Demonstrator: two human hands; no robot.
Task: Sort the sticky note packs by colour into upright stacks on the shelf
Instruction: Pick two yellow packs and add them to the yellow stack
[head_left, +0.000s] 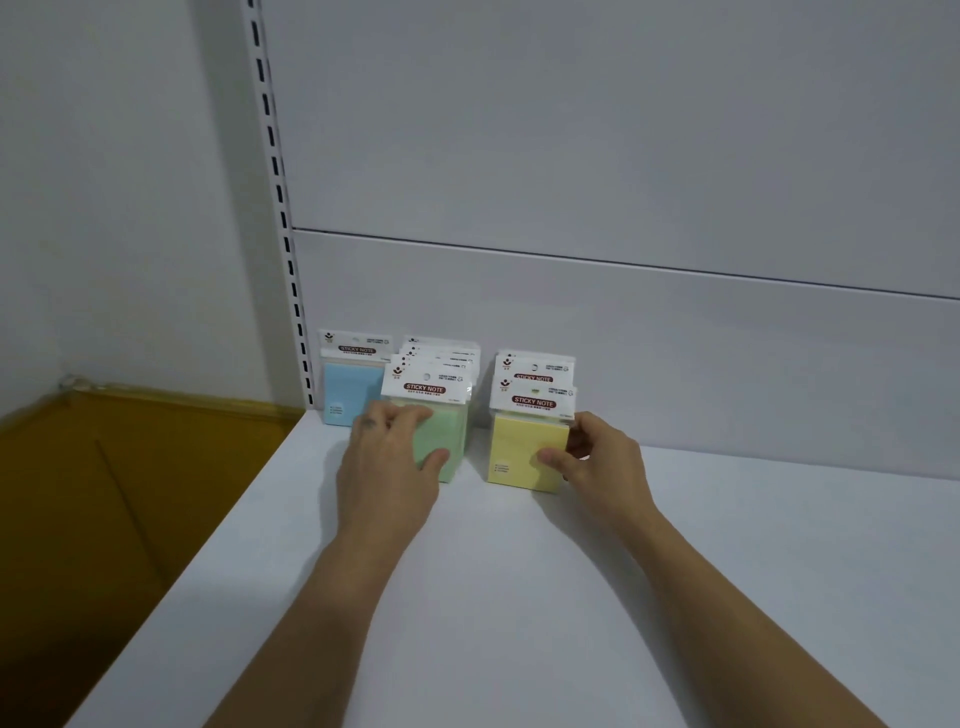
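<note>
Upright: one blue pack (349, 391), perhaps five green (441, 441), two yellow (524, 452), fingers grasping both front packs.

Person, two forearms and hands in view. Both forearms bare to the frame edge; no sleeves, watch or bracelet visible. Left hand (387, 457): small dark mark on a knuckle, too blurred to identify. Right hand (602, 462): unmarked, short nails.

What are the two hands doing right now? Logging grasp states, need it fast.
Left hand: closed on the front green pack.
Right hand: closed on the front yellow pack.
</note>
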